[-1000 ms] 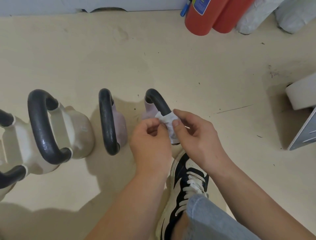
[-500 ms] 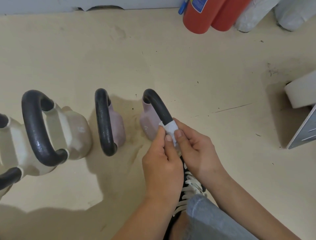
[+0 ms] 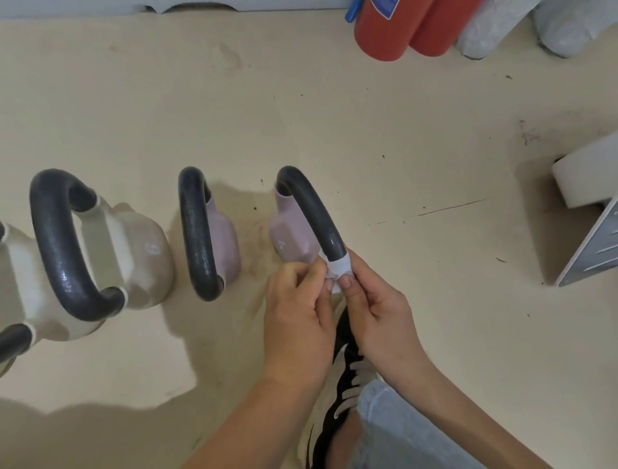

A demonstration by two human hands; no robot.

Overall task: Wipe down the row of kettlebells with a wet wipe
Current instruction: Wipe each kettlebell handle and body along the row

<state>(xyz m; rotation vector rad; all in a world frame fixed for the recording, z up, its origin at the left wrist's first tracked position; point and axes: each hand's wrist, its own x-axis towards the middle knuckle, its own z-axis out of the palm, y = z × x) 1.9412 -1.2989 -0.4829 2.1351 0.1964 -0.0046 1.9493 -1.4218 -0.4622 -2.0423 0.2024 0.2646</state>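
Wipe (image 3: 338, 267): small, white, crumpled, wrapped round near end of black handle (image 3: 311, 211).
Kettlebell (image 3: 290, 238): pink, rightmost in floor row w/ 2nd pink one (image 3: 224, 244).
Left hand (image 3: 296, 314): pinches wipe.
Right hand (image 3: 374, 301): pinches wipe too.

Cream floor (image 3: 334, 117), scuffed and dotted with dark specks, seen from above. A white wall base (image 3: 284, 3) runs along the top edge. Two red cylinders (image 3: 381, 33) and pale grey sacks (image 3: 481, 30) stand at upper right; a white-and-grey fixture (image 3: 583, 182) sits at the right edge, casting shadow
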